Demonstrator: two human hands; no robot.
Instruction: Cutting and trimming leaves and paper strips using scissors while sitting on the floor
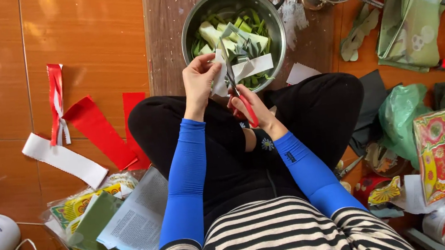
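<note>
Striped top (278, 235) fills the lower centre; above it, blue sleeves reach up-frame; the left hand (199, 80) pinches a white paper strip (244, 67); the right hand (251, 108) is closed on red-handled scissors (242, 103), over a steel pot (278, 25) of green cuttings at upper centre.

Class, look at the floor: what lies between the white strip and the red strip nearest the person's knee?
In the head view, a wide red strip lies between the white strip and the red strip, overlapping that one.
</note>
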